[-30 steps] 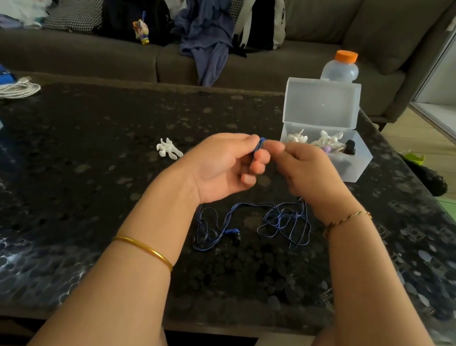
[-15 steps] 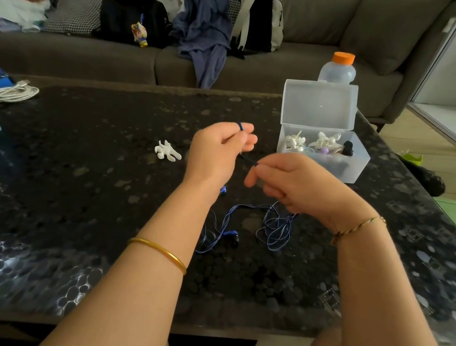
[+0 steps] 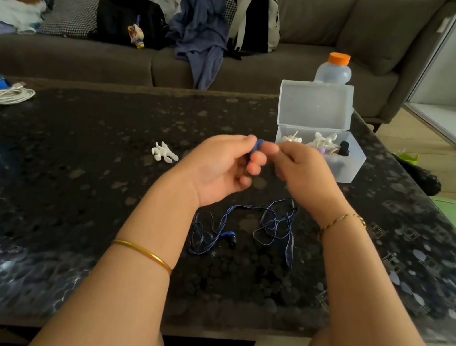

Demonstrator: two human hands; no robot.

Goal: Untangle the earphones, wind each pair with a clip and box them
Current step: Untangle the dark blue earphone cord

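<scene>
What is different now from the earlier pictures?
Half a second ago the hands were apart; now the right hand has moved back up to the left hand, and both pinch the blue earphones at one spot. The loose cord still lies on the table; the white clip and open box have not moved.

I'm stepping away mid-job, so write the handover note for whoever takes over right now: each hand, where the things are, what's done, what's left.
Left hand: pinches one end of the blue earphones above the table.
Right hand: pinches the same end.
The rest of the cord lies in a loose tangle on the dark table, one earbud in it.
White clip: loose on the table, left of the hands.
Clear box: open, at the right, several pieces already inside.
Left: untangle the blue pair, wind it on the clip, box it.
</scene>
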